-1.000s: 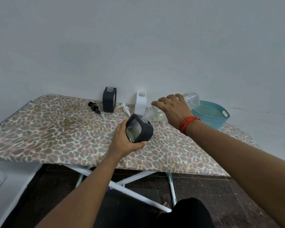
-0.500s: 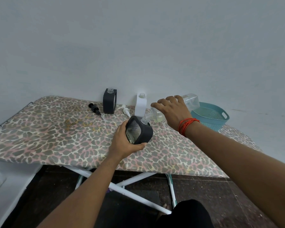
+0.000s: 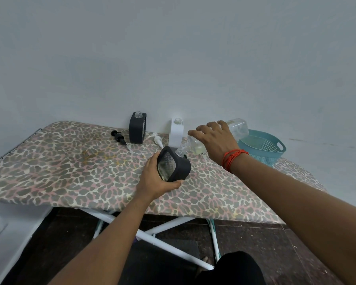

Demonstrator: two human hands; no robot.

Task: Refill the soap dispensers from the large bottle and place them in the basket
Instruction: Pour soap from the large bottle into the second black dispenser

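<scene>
My left hand [image 3: 155,178] grips a black-sleeved glass soap dispenser [image 3: 174,166], tilted on the ironing board. My right hand [image 3: 216,139] holds the large clear bottle [image 3: 237,128] on its side, its neck at the dispenser's open mouth; a little pale liquid lies near the bottle's shoulder. A second black dispenser [image 3: 137,127] and a white dispenser [image 3: 176,132] stand uncapped at the back by the wall. The teal basket [image 3: 262,147] sits at the right, behind my right wrist.
A black pump head [image 3: 119,137] and a white pump head [image 3: 157,139] lie on the leopard-print ironing board [image 3: 70,165]. The wall runs right behind the board. White legs cross below it over a dark floor.
The large bottle and my right hand have shifted only slightly; the dispenser stays tilted in my left hand.
</scene>
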